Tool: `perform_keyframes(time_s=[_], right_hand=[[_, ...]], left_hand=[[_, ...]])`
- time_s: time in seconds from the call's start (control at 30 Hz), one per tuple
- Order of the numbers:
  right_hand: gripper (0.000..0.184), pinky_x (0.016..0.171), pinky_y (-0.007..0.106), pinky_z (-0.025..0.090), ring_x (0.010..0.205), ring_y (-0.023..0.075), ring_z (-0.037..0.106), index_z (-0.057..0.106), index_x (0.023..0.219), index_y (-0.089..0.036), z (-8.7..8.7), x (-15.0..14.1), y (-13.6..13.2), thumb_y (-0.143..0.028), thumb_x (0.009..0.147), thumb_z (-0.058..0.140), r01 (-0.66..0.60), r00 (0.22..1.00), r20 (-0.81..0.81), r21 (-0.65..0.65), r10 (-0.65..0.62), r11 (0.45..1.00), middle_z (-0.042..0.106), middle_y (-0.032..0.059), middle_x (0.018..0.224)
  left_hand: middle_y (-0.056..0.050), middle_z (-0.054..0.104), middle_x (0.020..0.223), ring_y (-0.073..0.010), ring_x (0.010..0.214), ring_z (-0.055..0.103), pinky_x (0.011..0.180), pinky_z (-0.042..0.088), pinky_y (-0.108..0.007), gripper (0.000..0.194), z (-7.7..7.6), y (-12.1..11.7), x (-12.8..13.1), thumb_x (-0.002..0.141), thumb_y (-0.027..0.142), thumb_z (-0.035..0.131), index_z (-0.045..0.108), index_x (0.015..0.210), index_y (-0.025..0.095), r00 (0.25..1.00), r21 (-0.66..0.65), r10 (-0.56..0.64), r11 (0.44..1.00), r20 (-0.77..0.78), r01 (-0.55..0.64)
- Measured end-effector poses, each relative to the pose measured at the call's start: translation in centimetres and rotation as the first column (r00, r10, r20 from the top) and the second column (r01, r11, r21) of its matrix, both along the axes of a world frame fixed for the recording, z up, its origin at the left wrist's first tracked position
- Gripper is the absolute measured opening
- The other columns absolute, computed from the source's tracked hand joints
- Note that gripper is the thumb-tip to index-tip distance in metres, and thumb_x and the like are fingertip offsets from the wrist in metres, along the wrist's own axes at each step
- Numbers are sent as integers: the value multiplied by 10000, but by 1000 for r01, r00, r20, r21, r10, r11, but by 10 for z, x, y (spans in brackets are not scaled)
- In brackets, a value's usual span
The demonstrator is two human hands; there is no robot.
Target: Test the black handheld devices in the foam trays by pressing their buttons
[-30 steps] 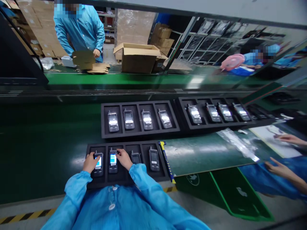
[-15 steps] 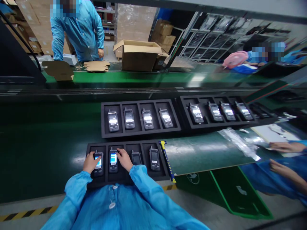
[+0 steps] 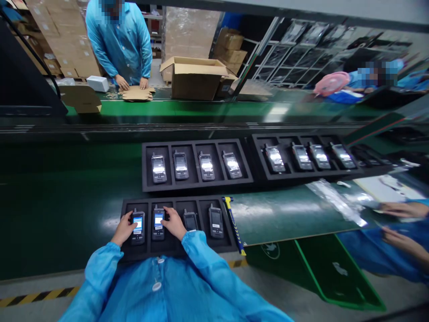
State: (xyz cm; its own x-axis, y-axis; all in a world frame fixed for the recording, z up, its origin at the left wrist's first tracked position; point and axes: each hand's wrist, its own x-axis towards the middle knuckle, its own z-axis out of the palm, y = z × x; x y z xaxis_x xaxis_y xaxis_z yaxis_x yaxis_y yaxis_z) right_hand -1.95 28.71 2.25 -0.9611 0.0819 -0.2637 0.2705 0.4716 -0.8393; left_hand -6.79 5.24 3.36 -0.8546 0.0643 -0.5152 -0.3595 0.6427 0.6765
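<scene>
A black foam tray (image 3: pixel 210 245) in front of me carries several rugged phones with stubby antennas, each in its own compartment. The leftmost phone (image 3: pixel 137 238) has a lit blue-and-white screen. My left hand (image 3: pixel 123 229) grips its left side, thumb over the screen. Beside it, the second phone (image 3: pixel 158 235) is also lit. My right hand (image 3: pixel 174 225) holds its right edge near the top, thumb on the screen. Two dark-screened phones are to the right: the third phone (image 3: pixel 190 220), partly hidden by my right forearm, and the fourth phone (image 3: pixel 216 222).
Behind lie a second foam tray (image 3: pixel 197 184) and a third foam tray (image 3: pixel 308 171), both holding phones. A yellow-and-blue hammer-shaped tool (image 3: pixel 233 226) rests against my tray's right side. Clear plastic film (image 3: pixel 337 203) and a co-worker's hands (image 3: pixel 402 241) are at right; another person (image 3: pixel 122 44) stands across the line.
My left thumb has shifted lower left on the first phone, my right thumb onto the second screen. Both displays have changed. The person opposite has moved right, both hands now at the cardboard.
</scene>
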Motion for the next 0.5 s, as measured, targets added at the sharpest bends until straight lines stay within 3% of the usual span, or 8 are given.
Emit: perform_keyframes(time_s=[0.27,0.4,0.5], right_hand=[[648,1042,348,361,1144,248,458,513,1301,-33,6,0,-2,-100,696,733,-1,1000,-30,-19,1,1000,509,142,1206],[474,920,297,449,1073,202,512,527,1282,-47,5,0,2,-163,831,616,-4,999,-35,-91,1,996,524,130,1193],[448,842,264,477,1065,184,520,536,1271,-60,5,2,7,-127,830,578,-12,999,-38,-141,7,990,520,124,1211]], left_hand=[[-152,449,1149,-170,812,493,835,450,-286,731,4,0,4,686,238,551,391,1361,8,999,48,0,999,-33,1],[-159,449,1155,-214,890,501,881,435,-335,817,5,2,6,611,297,593,398,1352,13,998,39,5,999,-58,-3],[-170,440,1171,-256,998,481,926,410,-351,844,5,3,8,581,278,606,399,1353,6,996,31,17,999,-85,-14]])
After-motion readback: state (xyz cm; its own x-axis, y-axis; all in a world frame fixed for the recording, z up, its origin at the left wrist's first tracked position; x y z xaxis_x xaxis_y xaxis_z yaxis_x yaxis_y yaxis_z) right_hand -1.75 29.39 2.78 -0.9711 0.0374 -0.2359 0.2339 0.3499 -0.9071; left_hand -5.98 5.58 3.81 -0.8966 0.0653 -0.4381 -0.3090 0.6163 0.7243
